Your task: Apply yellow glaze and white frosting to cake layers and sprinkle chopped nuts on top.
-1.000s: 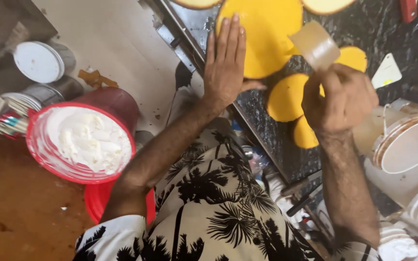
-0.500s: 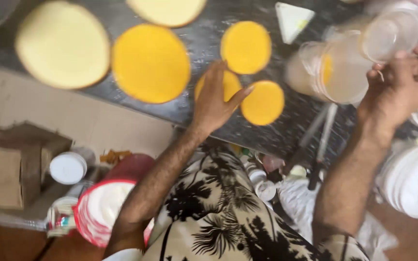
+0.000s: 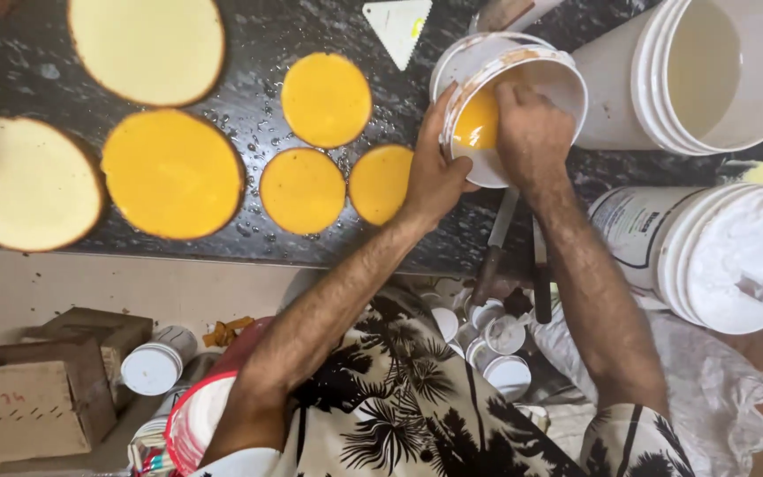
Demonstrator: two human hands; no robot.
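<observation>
The left hand [image 3: 434, 172] wraps the outer wall of a small white tub [image 3: 523, 79] that is tilted on its side, its mouth turned toward the camera so the yellow-orange glaze [image 3: 479, 119] pooled inside can be reached; the grip is curled firmly round the tub's rim, steadying it. The right hand [image 3: 532, 132] reaches into the tub's mouth, fingers buried in the glaze (whether they pinch a tool or are just scooping cannot be told). The tub sits on the dark speckled surface [image 3: 258, 35]. Left of the tub lie three small glazed discs [image 3: 324, 99], farther left a large glazed disc [image 3: 172, 174], and beyond it two pale uncoated cake rounds [image 3: 147, 46]. Right of the tub stand stacked white buckets [image 3: 691, 71]; a white triangular scraper [image 3: 396, 26] lies just above-left of it.
</observation>
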